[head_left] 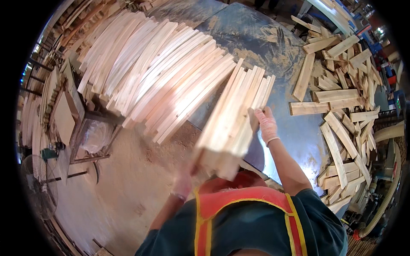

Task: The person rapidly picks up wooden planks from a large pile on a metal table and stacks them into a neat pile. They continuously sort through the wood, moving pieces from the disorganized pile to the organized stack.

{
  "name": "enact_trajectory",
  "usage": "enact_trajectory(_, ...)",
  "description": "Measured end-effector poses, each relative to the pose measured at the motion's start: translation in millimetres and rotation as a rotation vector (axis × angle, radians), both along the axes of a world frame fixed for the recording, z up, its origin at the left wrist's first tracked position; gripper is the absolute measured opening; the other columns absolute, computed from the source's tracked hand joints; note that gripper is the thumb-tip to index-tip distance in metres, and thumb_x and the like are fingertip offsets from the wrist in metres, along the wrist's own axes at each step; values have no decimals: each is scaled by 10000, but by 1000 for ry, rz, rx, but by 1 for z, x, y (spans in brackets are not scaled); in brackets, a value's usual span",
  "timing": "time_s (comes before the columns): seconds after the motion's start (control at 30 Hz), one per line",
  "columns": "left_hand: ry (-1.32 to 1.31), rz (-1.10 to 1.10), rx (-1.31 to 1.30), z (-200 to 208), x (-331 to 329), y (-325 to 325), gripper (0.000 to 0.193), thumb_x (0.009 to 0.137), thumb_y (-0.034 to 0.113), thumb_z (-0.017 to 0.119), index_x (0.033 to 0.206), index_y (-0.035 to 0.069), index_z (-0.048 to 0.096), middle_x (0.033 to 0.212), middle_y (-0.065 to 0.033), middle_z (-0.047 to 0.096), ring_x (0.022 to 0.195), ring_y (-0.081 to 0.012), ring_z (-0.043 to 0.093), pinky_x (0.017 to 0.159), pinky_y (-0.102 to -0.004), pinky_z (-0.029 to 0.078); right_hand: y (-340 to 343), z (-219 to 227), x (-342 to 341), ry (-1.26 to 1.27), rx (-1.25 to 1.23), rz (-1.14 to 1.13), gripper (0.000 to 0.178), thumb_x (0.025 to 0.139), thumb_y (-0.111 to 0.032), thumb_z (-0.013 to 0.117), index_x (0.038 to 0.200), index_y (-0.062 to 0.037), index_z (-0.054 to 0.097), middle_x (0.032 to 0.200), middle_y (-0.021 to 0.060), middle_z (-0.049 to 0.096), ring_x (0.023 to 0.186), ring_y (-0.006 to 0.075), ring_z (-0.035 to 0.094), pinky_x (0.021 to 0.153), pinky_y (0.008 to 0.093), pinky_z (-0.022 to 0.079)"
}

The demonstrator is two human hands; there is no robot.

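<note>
A bundle of pale wooden strips (239, 106) lies side by side in front of me, its near end blurred close to my body. My right hand (267, 125), in a pale knit glove, is closed on the bundle's right side. At the bundle's near left corner is my left hand (184, 181), gloved too; motion smears it and its fingers cannot be made out. Left of the bundle, a long row of similar wooden strips (171, 72) lies side by side, reaching to the far left.
Under the bundle is a dark metal tabletop (282, 70) strewn with sawdust. Short boards (341, 96) are heaped loosely along its right side. At left stand a wooden frame with a clear plastic bag (96, 135) and a fan (39, 185). A ribbed hose (390, 196) hangs at lower right.
</note>
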State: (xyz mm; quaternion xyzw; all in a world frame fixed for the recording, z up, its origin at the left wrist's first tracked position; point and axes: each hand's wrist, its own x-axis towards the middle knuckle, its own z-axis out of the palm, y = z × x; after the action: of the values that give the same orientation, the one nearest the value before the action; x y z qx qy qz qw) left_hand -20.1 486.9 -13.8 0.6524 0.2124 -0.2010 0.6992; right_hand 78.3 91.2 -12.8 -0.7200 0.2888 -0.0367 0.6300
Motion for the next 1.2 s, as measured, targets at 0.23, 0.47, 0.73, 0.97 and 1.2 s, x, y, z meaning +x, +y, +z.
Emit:
enact_trajectory(0.23,-58,-600,593,62,124,-72,718,940,566,693,1397,16,631,1332,-171,708,1252,-372,659,1070,-453,506,-53,-1,-11,-58,161,-138,739,999,-338,760,1561,30,453,1413,156,618,1254,226,622,1044,338,514)
enact_trajectory(0.47,-64,-896,915,31,208,-241,1182,848,732,691,1632,-74,329,1647,-328,398,1488,-410,490,1209,-440,433,-89,7,12,257,117,183,784,938,-481,800,1476,39,566,1269,128,721,1078,191,651,935,338,529)
enact_trajectory(0.73,-366,-724,623,118,219,-324,1043,794,513,820,1597,2,393,1540,-261,490,1394,-437,553,1159,-493,477,-131,75,2,-210,347,-117,661,955,-331,829,1443,31,569,1335,100,677,1170,200,637,1054,358,500)
enact_trajectory(0.97,-1139,-400,357,248,239,-305,1065,781,447,844,1615,3,352,1497,-277,503,1331,-476,544,1117,-530,485,-111,232,14,-663,-46,-261,533,966,-295,822,1378,-29,613,1238,54,678,1139,183,626,1087,352,479)
enact_trajectory(1.2,-720,-1071,690,145,246,-189,952,912,370,767,1675,53,294,1585,-206,492,1448,-367,489,1187,-474,449,-62,62,-33,-357,476,-136,563,1099,-388,596,1547,-59,504,1507,116,581,1371,276,565,1224,400,419)
